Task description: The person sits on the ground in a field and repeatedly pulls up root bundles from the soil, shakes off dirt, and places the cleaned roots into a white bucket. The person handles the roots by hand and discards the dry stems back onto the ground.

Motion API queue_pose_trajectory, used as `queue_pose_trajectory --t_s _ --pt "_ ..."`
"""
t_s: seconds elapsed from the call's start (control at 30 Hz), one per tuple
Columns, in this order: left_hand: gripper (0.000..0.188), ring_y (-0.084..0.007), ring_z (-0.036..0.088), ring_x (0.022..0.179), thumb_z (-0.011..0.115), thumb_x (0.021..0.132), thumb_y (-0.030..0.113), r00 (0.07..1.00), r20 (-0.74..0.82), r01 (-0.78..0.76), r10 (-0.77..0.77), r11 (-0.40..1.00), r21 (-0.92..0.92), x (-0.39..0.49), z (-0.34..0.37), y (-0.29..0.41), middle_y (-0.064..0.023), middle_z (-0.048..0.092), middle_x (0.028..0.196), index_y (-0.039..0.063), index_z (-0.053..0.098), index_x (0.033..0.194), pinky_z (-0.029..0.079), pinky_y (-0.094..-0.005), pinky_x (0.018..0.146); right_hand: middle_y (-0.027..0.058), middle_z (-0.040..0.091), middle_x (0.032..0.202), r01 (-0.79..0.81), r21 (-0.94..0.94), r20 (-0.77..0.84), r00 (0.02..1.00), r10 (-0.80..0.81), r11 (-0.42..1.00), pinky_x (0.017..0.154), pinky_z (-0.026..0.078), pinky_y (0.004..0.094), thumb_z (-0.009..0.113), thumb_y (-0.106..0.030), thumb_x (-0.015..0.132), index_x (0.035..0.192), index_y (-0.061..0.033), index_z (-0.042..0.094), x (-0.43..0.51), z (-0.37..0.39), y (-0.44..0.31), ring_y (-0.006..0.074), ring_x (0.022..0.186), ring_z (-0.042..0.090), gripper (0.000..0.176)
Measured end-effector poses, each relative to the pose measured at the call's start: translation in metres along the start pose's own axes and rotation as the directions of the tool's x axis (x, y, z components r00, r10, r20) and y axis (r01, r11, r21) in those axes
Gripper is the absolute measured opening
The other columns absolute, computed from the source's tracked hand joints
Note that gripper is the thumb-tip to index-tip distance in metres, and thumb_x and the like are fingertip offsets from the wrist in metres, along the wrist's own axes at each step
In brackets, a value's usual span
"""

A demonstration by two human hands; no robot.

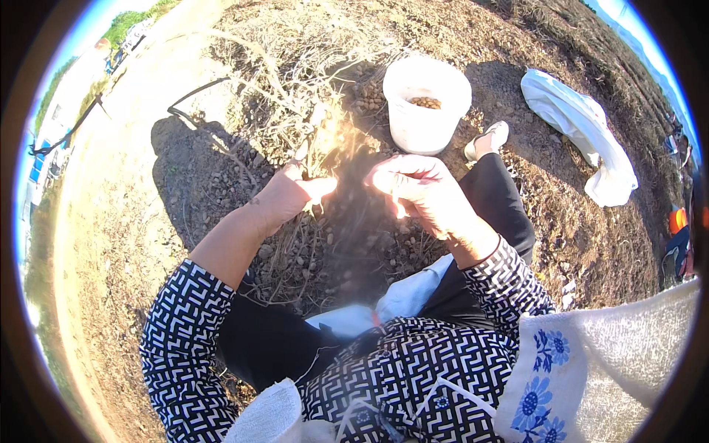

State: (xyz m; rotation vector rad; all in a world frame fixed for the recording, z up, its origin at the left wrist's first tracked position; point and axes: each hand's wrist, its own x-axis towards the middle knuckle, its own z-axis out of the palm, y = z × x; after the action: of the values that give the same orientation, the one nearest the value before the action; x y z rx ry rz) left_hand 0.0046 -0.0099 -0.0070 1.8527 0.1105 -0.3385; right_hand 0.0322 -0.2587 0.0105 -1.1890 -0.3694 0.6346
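Note:
My left hand point(293, 191) grips a bunch of dry plant stems point(318, 147), with the thumb pointing right and stems sticking out above the fingers. To its right, my right hand point(415, 191) has its fingers curled in towards the thumb. Glare and the fingers hide whether anything small is between them. Just beyond the right hand a white plastic bucket point(424, 130) stands upright, with small brown pods point(425, 103), seemingly peanuts, inside. Dusty soil with scattered pods and stems lies below both hands.
A heap of dry uprooted plants point(277, 72) lies beyond my left hand. More brown pods point(370, 95) lie left of the bucket. My right shoe point(487, 140) is close beside the bucket. A white sack point(581, 133) is on the ground further right. An orange container point(677, 220) shows at the right rim.

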Motion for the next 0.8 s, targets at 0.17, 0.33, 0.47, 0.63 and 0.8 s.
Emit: queue_pose_trajectory --t_s 0.17,0.33,0.47,0.63,0.8 --pt "0.043 -0.0212 0.064 0.093 0.059 0.093 0.017 0.984 -0.180 -0.067 0.002 0.932 -0.356 0.037 0.034 -0.007 -0.0140 0.063 0.110 0.001 0.044 0.131 0.055 -0.0308 0.075 0.0023 0.065 0.084 0.436 -0.583 0.152 0.888 -0.435 0.686 0.062 0.049 0.0239 0.071 -0.011 0.088 0.110 -0.0008 0.067 0.020 0.045 0.004 0.0102 0.069 0.058 0.025" --pt "0.045 -0.0239 0.065 0.096 0.066 0.086 0.013 0.812 -0.376 -0.282 0.446 0.865 0.416 0.040 0.029 -0.017 -0.0130 0.064 0.108 -0.001 0.047 0.124 0.055 -0.0335 0.080 0.0091 0.061 0.084 0.307 -0.879 -0.009 0.754 -0.657 0.365 0.069 0.052 0.0315 0.078 -0.013 0.076 0.105 -0.0028 0.059 0.052 0.052 0.020 0.0238 0.073 0.062 0.035" --pt "0.074 -0.0381 0.059 0.112 0.081 0.072 0.028 0.753 -0.408 -0.178 0.517 0.756 0.630 0.030 0.022 0.001 -0.0258 0.057 0.120 -0.004 0.043 0.127 0.050 -0.0443 0.092 0.0065 0.060 0.082 0.421 -0.889 0.100 0.565 -0.819 0.182 0.066 0.050 0.0293 0.076 -0.011 0.080 0.106 -0.0036 0.058 0.060 0.045 0.019 0.0176 0.070 0.059 0.033" --pt "0.093 -0.0410 0.056 0.112 0.089 0.065 0.034 0.705 -0.362 -0.253 0.610 0.693 0.675 0.010 0.016 0.013 -0.0312 0.053 0.120 -0.007 0.036 0.130 0.046 -0.0469 0.096 -0.0013 0.058 0.082 0.425 -0.425 -0.189 0.822 -0.537 0.799 0.060 0.044 0.0218 0.065 -0.014 0.091 0.109 -0.0043 0.059 0.050 0.045 0.015 0.0065 0.066 0.049 0.021" --pt "0.069 -0.0371 0.063 0.093 0.085 0.071 0.025 0.587 -0.423 -0.280 0.690 0.663 0.694 0.023 -0.001 0.013 -0.0228 0.064 0.098 0.000 0.041 0.117 0.049 -0.0458 0.084 0.0041 0.058 0.078 0.243 -0.016 -0.065 0.968 -0.243 0.970 0.050 0.038 0.0215 0.050 -0.018 0.095 0.113 -0.0031 0.059 0.027 0.043 0.011 0.0105 0.057 0.049 0.025"
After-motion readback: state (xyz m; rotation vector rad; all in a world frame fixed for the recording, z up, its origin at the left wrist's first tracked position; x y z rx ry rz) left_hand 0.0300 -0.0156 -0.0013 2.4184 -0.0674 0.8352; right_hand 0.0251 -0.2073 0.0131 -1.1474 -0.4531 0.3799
